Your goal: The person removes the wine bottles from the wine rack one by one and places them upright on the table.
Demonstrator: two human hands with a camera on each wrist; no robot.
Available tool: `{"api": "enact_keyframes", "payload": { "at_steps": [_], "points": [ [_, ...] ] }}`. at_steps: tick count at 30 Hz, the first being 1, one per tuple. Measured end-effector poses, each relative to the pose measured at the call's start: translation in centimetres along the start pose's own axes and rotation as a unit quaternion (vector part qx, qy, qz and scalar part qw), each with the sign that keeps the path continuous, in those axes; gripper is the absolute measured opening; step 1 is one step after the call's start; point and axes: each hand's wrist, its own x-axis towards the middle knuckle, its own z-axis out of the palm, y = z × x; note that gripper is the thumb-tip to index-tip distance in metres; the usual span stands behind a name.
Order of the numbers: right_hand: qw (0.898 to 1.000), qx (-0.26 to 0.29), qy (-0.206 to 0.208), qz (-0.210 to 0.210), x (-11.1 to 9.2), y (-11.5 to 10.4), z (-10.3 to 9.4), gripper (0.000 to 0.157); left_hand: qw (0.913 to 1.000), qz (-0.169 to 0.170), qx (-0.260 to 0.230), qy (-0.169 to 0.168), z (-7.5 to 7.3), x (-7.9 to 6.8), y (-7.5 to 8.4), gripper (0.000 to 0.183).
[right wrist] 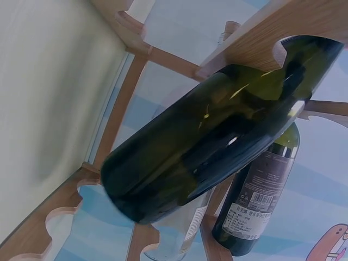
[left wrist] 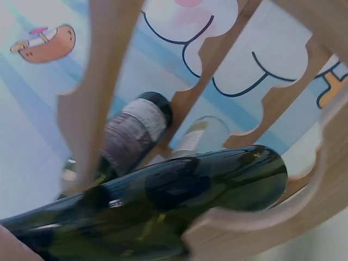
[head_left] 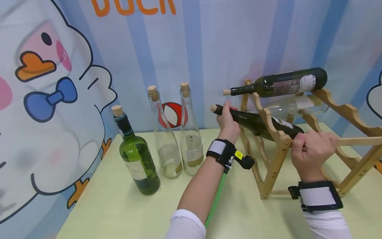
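Note:
My left hand (head_left: 229, 122) grips the neck of a dark green corked wine bottle (head_left: 253, 122). That bottle lies on its side across the upper front of a wooden wine rack (head_left: 276, 167), cork to the left. In the left wrist view its base (left wrist: 234, 179) is beside a scalloped rail; the right wrist view shows its body (right wrist: 174, 152) slanting through the rack. My right hand (head_left: 313, 151), fingers curled, holds the rack's near top rail beside the bottle's base. Neither wrist view shows the right hand.
Behind, the rack bears another dark wine bottle (head_left: 292, 83) and a clear bottle (head_left: 298, 105), both lying down. Left of the rack stand two clear corked bottles (head_left: 168, 152) (head_left: 192, 146) and a green corked bottle (head_left: 140, 162). A printed cloth (head_left: 226, 43) hangs behind the table.

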Motion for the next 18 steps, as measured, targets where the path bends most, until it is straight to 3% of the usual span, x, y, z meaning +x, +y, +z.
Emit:
{"api": "enact_keyframes", "payload": {
  "at_steps": [5,9,18],
  "points": [
    [1.0,0.001,-0.009,-0.005,-0.1,0.1,-0.2,0.041,0.9989,0.043,0.007,0.019,-0.1,0.1,2.4,0.029],
    [1.0,-0.002,-0.01,-0.007,-0.2,0.1,-0.4,0.042,0.9983,0.042,-0.021,0.036,-0.7,0.2,3.7,0.029],
    [1.0,0.004,-0.007,-0.007,0.2,-0.1,-0.1,0.042,0.9978,0.042,-0.044,0.028,-1.0,0.6,5.2,0.03]
  ]
}}
